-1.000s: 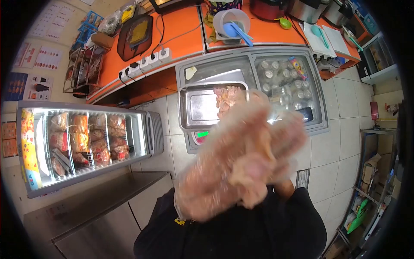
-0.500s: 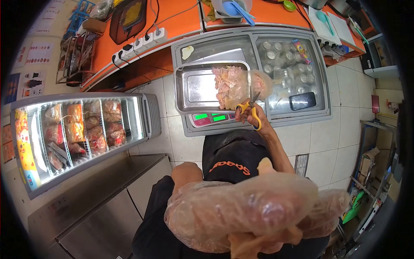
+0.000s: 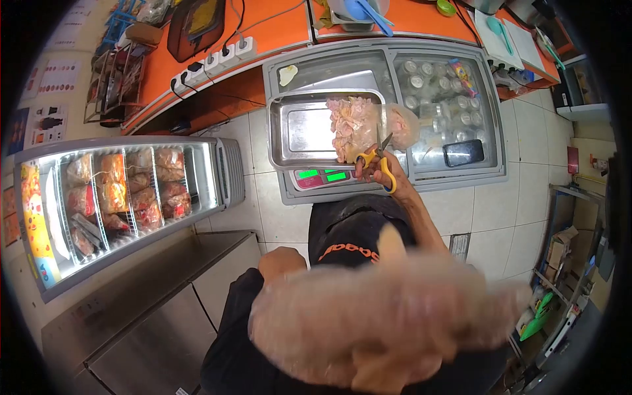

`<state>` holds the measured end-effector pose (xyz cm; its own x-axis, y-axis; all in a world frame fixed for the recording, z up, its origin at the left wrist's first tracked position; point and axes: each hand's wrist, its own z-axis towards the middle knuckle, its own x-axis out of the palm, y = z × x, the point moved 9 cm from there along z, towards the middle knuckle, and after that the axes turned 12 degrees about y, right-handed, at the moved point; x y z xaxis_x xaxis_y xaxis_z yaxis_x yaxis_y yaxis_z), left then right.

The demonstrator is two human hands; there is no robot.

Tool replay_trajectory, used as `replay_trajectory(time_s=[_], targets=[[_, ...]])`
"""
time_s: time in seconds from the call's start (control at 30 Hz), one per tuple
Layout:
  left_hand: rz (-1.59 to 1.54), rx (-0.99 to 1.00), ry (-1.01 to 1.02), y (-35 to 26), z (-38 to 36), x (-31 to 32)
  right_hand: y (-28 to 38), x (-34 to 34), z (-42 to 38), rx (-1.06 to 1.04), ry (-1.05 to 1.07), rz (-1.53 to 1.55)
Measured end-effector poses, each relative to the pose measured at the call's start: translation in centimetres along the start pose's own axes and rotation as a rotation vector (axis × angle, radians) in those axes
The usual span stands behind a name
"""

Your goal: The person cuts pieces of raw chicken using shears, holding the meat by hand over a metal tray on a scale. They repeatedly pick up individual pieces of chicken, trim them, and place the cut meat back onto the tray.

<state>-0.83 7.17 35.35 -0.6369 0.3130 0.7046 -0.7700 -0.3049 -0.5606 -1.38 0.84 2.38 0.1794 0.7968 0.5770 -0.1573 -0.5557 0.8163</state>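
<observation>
My right hand [image 3: 382,172] is closed around yellow-handled scissors [image 3: 373,154], with its fingers at the handle loops. The blades are parted and point up, over the near right corner of a steel tray [image 3: 276,131]. Pale raw meat, like chicken skin [image 3: 349,122], lies in the tray's right half, partly under clear plastic. Against the right rim sits a bagged lump of meat [image 3: 401,126]. Close to the camera, a large plastic-wrapped pale mass [image 3: 342,316] is blurred, with finger-like tips at its edges. My left hand cannot be made out clearly there.
The tray rests on a scale with green displays [image 3: 322,176], above a glass-topped freezer [image 3: 454,178] holding cans. A phone [image 3: 463,153] lies on the glass. At left stands a lit display fridge [image 3: 224,171] of bagged food. Power sockets [image 3: 227,58] line the orange counter [image 3: 276,33].
The wrapped mass near the camera has shifted and blurred, sliding down over its upper edge. My right hand and the scissors have moved only slightly, staying beside the tray.
</observation>
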Motion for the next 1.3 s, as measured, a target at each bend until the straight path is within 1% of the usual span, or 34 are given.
replay_trajectory(time_s=[0.07,0.17,0.2,0.23,0.3,0.33,0.37,0.4,0.43,0.47,0.53,0.57,0.67,0.7,0.77,0.8,0.83,0.87,0.93,0.97,1.07,1.1,1.2,1.23,1.27,1.3], targets=[[0.119,0.008,-0.123,-0.4,-0.6,-2.6,-2.5,-1.2,-0.2,-0.008,-0.052,0.038],[0.394,-0.032,-0.393,-0.6,-2.7,-8.7,0.3,-0.5,-0.8,0.05,-0.12,0.015],[0.501,-0.066,-0.453,-0.6,-3.6,-11.0,1.1,-0.1,-1.1,0.067,-0.145,0.01],[0.612,-0.098,-0.512,-0.7,-4.5,-13.3,2.6,0.6,-1.0,-0.018,-0.122,-0.04],[0.839,-0.158,-0.634,-1.4,-6.2,-17.4,1.9,0.0,-0.6,0.004,-0.036,-0.078],[0.862,-0.171,-0.649,-1.4,-7.0,-18.8,1.7,0.2,-0.4,0.018,0.008,-0.091],[0.886,-0.187,-0.665,-1.3,-7.8,-20.1,1.5,0.0,-0.5,0.064,-0.001,-0.104],[0.908,-0.204,-0.677,-1.5,-8.3,-20.9,2.1,0.7,0.1,0.061,0.037,-0.159],[0.817,-0.221,-0.709,-1.6,-8.7,-21.5,2.8,1.4,0.6,0.056,0.071,-0.216],[0.834,-0.205,-0.706,-2.0,-8.8,-22.0,3.3,2.0,1.1,0.051,0.098,-0.273],[0.853,-0.172,-0.695,-2.2,-9.0,-23.8,3.7,2.6,1.6,0.025,0.08,-0.261],[0.751,-0.187,-0.698,-1.7,-9.2,-25.0,4.0,2.9,2.0,-0.01,0.066,-0.239],[0.667,-0.331,-0.587,0.5,-9.6,-29.9,4.2,2.0,1.9,-0.074,-0.017,-0.167],[0.577,-0.389,-0.473,1.8,-9.5,-31.1,3.7,1.4,1.7,-0.089,-0.05,-0.135],[0.63,-0.514,-0.371,5.7,-12.9,-37.8,2.6,-0.1,0.7,-0.087,-0.148,-0.159],[0.654,-0.58,-0.314,7.3,-14.2,-40.2,2.4,-0.9,-0.1,-0.087,-0.203,-0.17],[0.878,-0.637,-0.287,6.6,-15.0,-41.0,2.5,-1.4,-0.8,-0.063,-0.228,-0.225],[0.921,-0.687,-0.309,6.5,-16.0,-42.6,2.9,-1.9,-1.5,-0.077,-0.276,-0.256],[1.001,-0.792,-0.355,6.1,-16.8,-43.7,3.2,-2.4,-3.4,-0.094,-0.378,-0.312],[1.266,-0.794,-0.428,5.9,-17.1,-43.6,3.2,-2.5,-4.4,-0.108,-0.438,-0.295],[1.28,-0.682,-0.447,9.1,-16.7,-43.2,2.2,-3.3,-6.4,-0.175,-0.521,-0.258],[1.393,-0.607,-0.272,10.3,-15.6,-42.3,2.0,-3.2,-6.7,-0.156,-0.545,-0.267],[1.36,-0.601,-0.186,11.9,-15.7,-41.7,1.8,-2.4,-7.3,-0.17,-0.554,-0.228],[1.864,-0.566,0.033,11.1,-15.2,-41.2,1.8,-2.5,-7.8,-0.125,-0.568,-0.263],[1.464,-0.576,-0.233,10.0,-16.3,-43.8,2.2,-2.5,-8.4,-0.133,-0.589,-0.287],[1.381,-0.631,-0.363,8.7,-15.8,-42.8,2.7,-2.3,-9.0,-0.137,-0.606,-0.31]])
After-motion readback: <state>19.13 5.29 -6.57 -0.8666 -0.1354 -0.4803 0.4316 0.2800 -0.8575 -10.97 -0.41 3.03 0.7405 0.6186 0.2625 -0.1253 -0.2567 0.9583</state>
